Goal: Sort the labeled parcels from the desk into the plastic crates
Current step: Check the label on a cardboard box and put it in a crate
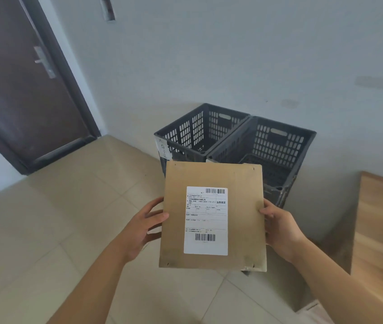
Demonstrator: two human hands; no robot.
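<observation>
both hands, left grip and right grip, clasp a labeled cardboard parcel by its side edges above tiled floor; beyond, two dark crates against the wall, counter at right.

A brown parcel with white, black-barcoded label is noted; crates are dark grey, perforated; floor is beige-tiled.

You hold a flat cardboard parcel, label facing up, left hand and right hand gripping opposite edges. Two dark plastic crates stand side by side beyond it, against the wall.
</observation>
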